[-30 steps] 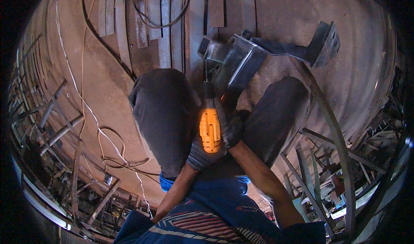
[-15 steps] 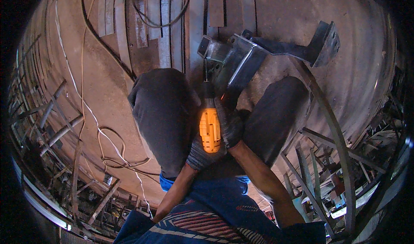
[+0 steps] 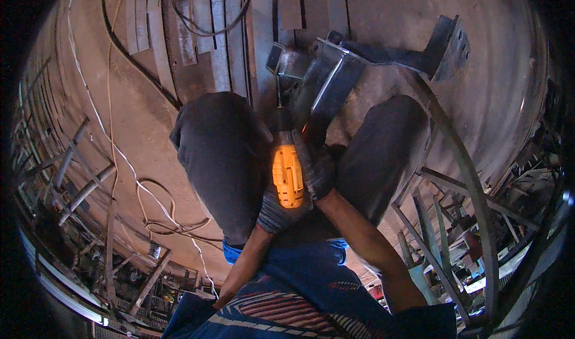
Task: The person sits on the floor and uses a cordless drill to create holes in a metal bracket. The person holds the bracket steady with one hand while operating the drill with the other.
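Seemingly drilling dark angular steel bracket (image 3: 344,78), gripping orange plastic drill (image 3: 287,176) with gloved fingers (image 3: 308,162) (partly hidden); likely needing steadiness next.

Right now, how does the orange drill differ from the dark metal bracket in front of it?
The drill is mostly bright orange; the bracket is dark grey with shiny edges. The drill's body is compact and rounded, while the bracket is angular and looks larger. The drill points away from the person, whereas the bracket spreads toward the right. Both have dark parts.
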The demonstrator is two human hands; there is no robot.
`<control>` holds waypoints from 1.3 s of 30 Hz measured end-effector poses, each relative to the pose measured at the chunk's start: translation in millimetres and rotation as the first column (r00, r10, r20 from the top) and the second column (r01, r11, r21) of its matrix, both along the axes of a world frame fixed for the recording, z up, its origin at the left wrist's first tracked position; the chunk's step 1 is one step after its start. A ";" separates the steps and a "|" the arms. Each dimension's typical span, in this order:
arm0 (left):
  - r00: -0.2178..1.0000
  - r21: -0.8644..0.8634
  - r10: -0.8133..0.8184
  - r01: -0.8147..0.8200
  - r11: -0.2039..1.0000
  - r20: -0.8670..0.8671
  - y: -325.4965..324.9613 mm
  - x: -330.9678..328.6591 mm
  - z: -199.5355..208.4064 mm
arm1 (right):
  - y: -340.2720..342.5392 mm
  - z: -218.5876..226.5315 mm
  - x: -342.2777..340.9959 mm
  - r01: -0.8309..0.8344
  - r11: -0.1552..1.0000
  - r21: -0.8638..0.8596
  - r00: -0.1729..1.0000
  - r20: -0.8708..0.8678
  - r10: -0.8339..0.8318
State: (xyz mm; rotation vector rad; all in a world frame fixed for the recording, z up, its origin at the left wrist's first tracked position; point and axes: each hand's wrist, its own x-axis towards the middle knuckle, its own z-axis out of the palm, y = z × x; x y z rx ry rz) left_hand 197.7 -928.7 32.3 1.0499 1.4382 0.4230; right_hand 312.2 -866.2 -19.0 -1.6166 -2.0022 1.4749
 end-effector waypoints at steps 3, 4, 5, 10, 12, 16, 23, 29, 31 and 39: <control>0.999 -0.016 0.021 -0.021 1.000 0.035 -3.4 -1.5 -1.5 | -0.6 0.3 -0.7 -0.002 1.000 -0.006 1.000 -0.003 0.002; 0.999 -0.004 0.030 -0.030 1.000 0.036 -4.7 -1.7 -2.4 | -0.1 1.1 -1.0 -0.003 1.000 -0.007 1.000 -0.005 0.003; 0.996 -0.012 0.068 -0.067 0.998 0.061 -4.1 -1.4 -2.2 | -0.1 0.0 -0.9 -0.005 1.000 -0.005 1.000 -0.005 0.005; 0.990 -0.021 0.120 -0.119 0.993 0.080 -2.2 -1.5 -1.8 | 0.3 -1.0 -0.5 -0.012 1.000 -0.009 1.000 -0.007 0.012; 0.970 -0.084 0.200 -0.190 0.978 0.141 0.2 -0.7 1.6 | 0.8 -1.3 -0.2 -0.014 1.000 -0.012 1.000 -0.005 0.014; 0.999 0.040 0.034 -0.034 0.999 0.004 -1.2 -0.8 -2.1 | 0.5 -1.0 0.4 -0.022 1.000 -0.020 1.000 -0.003 0.022; 0.987 -0.082 0.126 -0.119 0.990 0.096 3.4 -1.6 3.8 | 1.2 0.2 0.9 -0.058 0.997 -0.053 0.998 -0.006 0.058; 0.997 0.046 0.070 -0.069 0.997 -0.037 3.6 -0.2 1.9 | -3.8 -11.5 -0.2 0.015 0.959 0.284 0.999 0.040 -0.028; 0.991 0.043 0.131 -0.132 0.990 0.006 8.0 1.8 4.6 | -4.2 -13.0 1.0 0.001 0.962 0.274 0.998 0.053 -0.016; 0.950 0.278 -0.106 0.191 0.941 -0.294 1.7 2.3 -4.4 | -4.1 -5.3 1.3 -0.011 0.991 0.134 0.998 0.061 0.003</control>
